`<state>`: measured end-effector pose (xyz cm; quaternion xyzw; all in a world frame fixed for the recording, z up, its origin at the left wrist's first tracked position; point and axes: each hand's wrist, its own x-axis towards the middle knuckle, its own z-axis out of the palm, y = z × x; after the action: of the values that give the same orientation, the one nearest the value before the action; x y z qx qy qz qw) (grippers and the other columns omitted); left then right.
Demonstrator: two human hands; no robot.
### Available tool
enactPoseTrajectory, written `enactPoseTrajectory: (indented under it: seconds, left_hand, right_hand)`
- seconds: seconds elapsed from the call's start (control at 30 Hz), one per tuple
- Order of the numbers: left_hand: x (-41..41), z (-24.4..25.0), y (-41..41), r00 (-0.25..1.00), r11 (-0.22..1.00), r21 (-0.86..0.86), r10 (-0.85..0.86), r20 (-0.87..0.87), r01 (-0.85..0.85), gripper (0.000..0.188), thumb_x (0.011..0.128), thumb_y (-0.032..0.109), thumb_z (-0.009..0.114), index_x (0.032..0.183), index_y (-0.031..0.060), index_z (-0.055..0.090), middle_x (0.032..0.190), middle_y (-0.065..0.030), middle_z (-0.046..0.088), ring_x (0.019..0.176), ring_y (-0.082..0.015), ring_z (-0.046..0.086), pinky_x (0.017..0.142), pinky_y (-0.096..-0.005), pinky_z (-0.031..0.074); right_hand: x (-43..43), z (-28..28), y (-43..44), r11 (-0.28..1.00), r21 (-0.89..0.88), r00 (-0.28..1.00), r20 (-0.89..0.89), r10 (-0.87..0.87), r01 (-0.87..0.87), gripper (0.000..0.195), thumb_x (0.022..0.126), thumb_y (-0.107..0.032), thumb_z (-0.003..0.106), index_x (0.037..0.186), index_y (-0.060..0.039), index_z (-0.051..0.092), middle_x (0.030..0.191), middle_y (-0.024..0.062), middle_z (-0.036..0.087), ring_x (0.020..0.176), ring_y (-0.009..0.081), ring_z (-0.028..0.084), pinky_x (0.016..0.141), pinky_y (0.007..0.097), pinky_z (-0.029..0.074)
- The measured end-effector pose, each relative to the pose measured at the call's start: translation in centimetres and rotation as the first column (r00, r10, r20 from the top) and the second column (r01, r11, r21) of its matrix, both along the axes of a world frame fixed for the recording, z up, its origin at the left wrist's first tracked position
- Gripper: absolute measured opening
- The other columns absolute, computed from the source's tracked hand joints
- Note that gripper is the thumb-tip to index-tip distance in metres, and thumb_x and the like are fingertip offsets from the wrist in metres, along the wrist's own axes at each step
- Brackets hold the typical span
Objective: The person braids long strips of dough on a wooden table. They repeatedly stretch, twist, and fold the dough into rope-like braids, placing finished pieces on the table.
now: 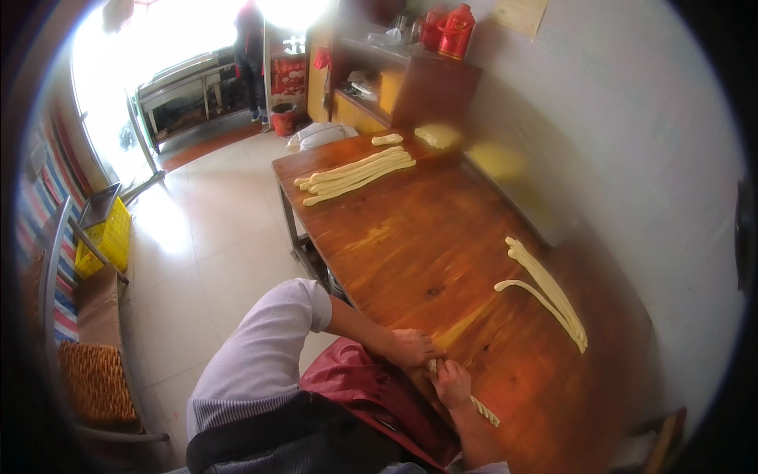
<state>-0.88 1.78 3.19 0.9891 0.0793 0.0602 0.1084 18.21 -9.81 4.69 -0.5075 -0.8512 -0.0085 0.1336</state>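
A twisted dough strand [485, 412] lies on the wooden table [408, 255] close to the front edge, partly covered by my hands. My right hand [453, 384] grips it around the middle, and its braided end sticks out past my wrist. At the other end, my left hand [413, 348] has its fingers curled on the strand beside my right fingertips. To the right, several plain dough strips [551, 284] lie side by side, with one curved dough strip [533, 293] bowed away from them. Farther off, several long dough ropes [361, 172] rest in a bundle.
A short dough piece [387, 140] and a dough lump [437, 136] sit at the table's far end. Beyond stands a cabinet [435, 89] carrying red thermos flasks [456, 32]. A chair [95, 379] and yellow crate [106, 237] are at left. A person [251, 65] stands near the doorway.
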Motion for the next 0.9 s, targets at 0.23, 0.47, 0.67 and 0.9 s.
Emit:
enactPoseTrajectory:
  seconds: [0.23, 0.47, 0.67, 0.9]
  left_hand:
    - [1.4, 0.0, -0.9, 0.998, 0.995, 0.075, -0.061, -0.030, 0.063, 0.072, 0.087, 0.038, 0.057, 0.143, 0.0020, 0.031, 0.103, -0.0118, 0.058, 0.092, -0.0281, 0.061, 0.075, -0.0391, 0.050]
    - [1.2, 0.8, -0.4, 0.984, 0.981, 0.076, -0.178, 0.017, 0.176, 0.077, 0.087, 0.043, 0.057, 0.144, 0.0001, 0.028, 0.104, -0.0114, 0.055, 0.087, -0.0291, 0.062, 0.071, -0.0423, 0.052]
    - [4.0, 1.5, -2.1, 0.987, 0.985, -0.074, -0.160, -0.026, 0.158, 0.079, 0.088, 0.045, 0.055, 0.146, 0.0007, 0.025, 0.106, -0.0124, 0.054, 0.090, -0.0296, 0.061, 0.071, -0.0427, 0.051]
    - [5.2, -0.8, -2.5, 0.982, 0.984, -0.012, -0.176, 0.073, 0.177, 0.089, 0.084, 0.050, 0.059, 0.145, -0.0029, 0.023, 0.109, -0.0140, 0.054, 0.094, -0.0329, 0.060, 0.076, -0.0442, 0.051]
  right_hand:
    - [2.4, 1.1, -2.9, 0.998, 0.004, 0.997, -0.033, -0.065, 0.065, 0.056, 0.077, -0.037, 0.070, 0.115, 0.0014, 0.060, 0.085, 0.0111, 0.054, 0.081, 0.0289, 0.057, 0.068, 0.0386, 0.048]
    - [3.0, 1.2, -3.4, 0.996, -0.074, 0.999, 0.008, -0.053, 0.054, 0.044, 0.081, -0.037, 0.067, 0.105, -0.0005, 0.061, 0.084, 0.0117, 0.054, 0.079, 0.0305, 0.057, 0.067, 0.0401, 0.048]
    - [4.2, 0.0, -3.8, 0.993, -0.090, 0.997, 0.020, -0.075, 0.077, 0.057, 0.079, -0.040, 0.068, 0.117, 0.0010, 0.058, 0.087, 0.0137, 0.056, 0.079, 0.0335, 0.057, 0.068, 0.0416, 0.048]
    - [5.2, 2.0, -5.7, 0.981, -0.157, 0.992, -0.027, -0.122, 0.117, 0.051, 0.081, -0.040, 0.066, 0.111, 0.0011, 0.059, 0.090, 0.0156, 0.057, 0.082, 0.0364, 0.057, 0.069, 0.0431, 0.048]
